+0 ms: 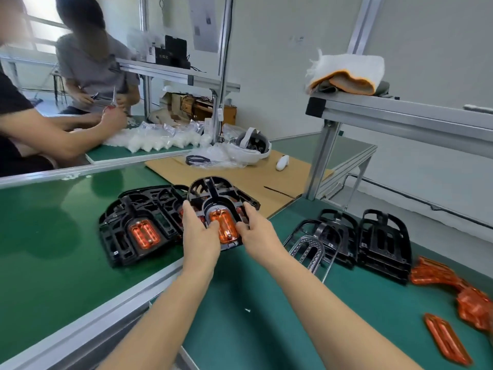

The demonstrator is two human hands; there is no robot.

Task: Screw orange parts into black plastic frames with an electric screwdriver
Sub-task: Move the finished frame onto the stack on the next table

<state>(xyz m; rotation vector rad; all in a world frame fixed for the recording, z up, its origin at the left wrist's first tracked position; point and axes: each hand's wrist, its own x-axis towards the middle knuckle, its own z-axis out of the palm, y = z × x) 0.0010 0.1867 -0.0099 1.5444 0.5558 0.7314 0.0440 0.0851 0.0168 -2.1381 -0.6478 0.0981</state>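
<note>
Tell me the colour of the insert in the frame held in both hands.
Translucent orange insert, set in a black frame; head view.

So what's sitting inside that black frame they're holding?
An orange part sits in the black frame. The left hand and right hand cover the frame's lower sides.
</note>
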